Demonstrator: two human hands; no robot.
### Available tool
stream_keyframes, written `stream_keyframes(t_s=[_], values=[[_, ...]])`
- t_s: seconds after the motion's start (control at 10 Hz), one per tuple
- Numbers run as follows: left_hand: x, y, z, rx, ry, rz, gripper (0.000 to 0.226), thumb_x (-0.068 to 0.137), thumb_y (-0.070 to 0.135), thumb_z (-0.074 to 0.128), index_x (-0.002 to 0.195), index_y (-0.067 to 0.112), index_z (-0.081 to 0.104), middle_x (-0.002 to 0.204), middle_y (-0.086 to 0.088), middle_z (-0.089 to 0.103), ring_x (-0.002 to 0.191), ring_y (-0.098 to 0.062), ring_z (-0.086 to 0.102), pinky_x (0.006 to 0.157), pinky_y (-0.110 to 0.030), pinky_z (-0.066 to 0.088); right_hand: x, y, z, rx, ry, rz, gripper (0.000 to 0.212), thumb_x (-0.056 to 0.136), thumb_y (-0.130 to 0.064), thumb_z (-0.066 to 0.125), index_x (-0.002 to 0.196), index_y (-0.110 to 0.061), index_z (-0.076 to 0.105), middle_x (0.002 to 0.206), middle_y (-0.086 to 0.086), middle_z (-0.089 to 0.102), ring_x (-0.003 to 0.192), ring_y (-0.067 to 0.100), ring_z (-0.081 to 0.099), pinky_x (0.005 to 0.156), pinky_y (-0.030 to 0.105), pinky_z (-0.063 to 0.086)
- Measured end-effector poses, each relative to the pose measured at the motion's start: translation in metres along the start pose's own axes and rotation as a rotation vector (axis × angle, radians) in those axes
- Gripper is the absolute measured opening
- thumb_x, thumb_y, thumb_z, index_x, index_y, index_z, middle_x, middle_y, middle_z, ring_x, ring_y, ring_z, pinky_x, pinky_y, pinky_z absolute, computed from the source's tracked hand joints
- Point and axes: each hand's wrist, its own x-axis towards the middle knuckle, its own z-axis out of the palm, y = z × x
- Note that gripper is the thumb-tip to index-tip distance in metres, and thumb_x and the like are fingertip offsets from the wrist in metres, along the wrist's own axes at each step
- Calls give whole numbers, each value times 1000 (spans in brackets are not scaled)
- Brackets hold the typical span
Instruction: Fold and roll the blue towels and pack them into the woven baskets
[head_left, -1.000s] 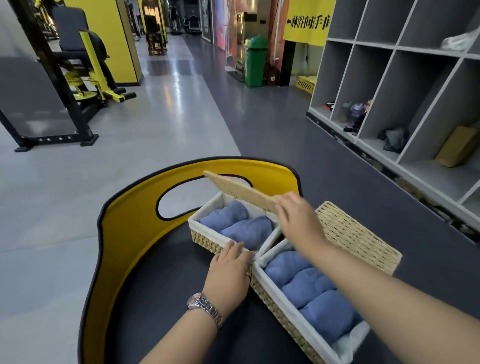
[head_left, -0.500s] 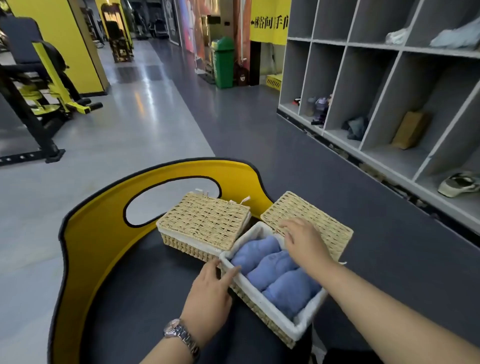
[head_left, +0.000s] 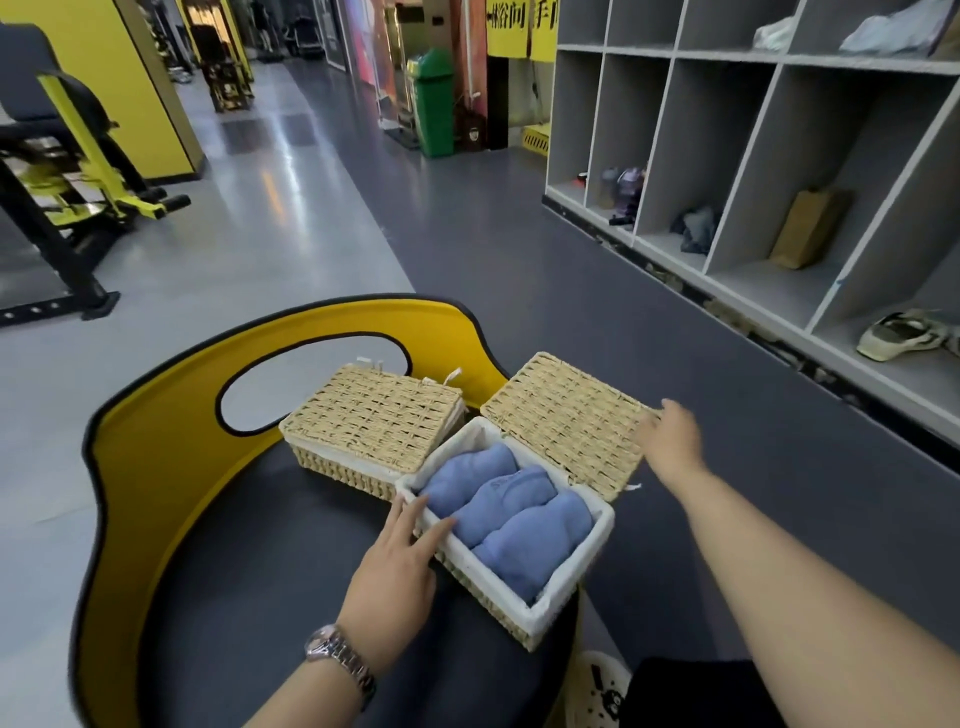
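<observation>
Packing looks done: left hand (head_left: 390, 564) lies flat, fingers spread, steadying the open basket (head_left: 524, 597); right hand (head_left: 670, 439), fingers loosely extended, touches its lid (head_left: 563, 421) at 3 o'clock, which next swings shut over the rolled towels (head_left: 511, 506)

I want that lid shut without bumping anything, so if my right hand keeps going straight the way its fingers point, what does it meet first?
Probably nothing on the seat: the right hand is at the far edge of the open lid, fingers pointing past it toward the floor; depth is unclear.
</observation>
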Motion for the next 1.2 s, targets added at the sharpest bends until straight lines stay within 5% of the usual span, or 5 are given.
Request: stream_keyframes(t_s=[0.6,0.8,0.9,1.0,1.2], values=[[-17,23,-7,12,-93,-69,71,86,14,44,150,9,15,159,-11,3,147,-24,11,111,-31,32,-187,-61,-9,-310,-210,-901,14,81,-23,52,93,-18,57,99,-3,57,97,20,52,79,31,43],[-17,27,-20,-96,-196,-160,67,86,11,44,149,18,21,160,3,3,118,-18,52,72,-24,45,-215,-42,14,-478,-371,-859,31,91,-34,48,116,-17,55,122,-3,50,115,18,40,102,34,39],[-18,27,-28,-211,-253,-186,48,85,15,46,133,20,49,151,0,34,113,-14,56,91,-27,47,-218,-40,11,-426,-408,-802,28,92,-27,47,116,-17,57,125,-5,49,117,16,39,104,33,37],[-32,34,-46,-221,-298,-220,19,89,28,43,86,24,61,97,-1,66,80,-14,59,84,-39,53,-223,-38,2,-364,-493,-732,29,93,-24,48,120,-19,58,129,-10,47,123,12,37,110,27,29],[-61,43,-106,-523,-136,-317,39,97,42,38,66,20,44,57,5,40,47,-12,33,48,-27,29,-232,-72,-37,-57,-642,-353,34,96,-21,42,63,-18,50,66,-4,52,61,12,50,59,26,43]])
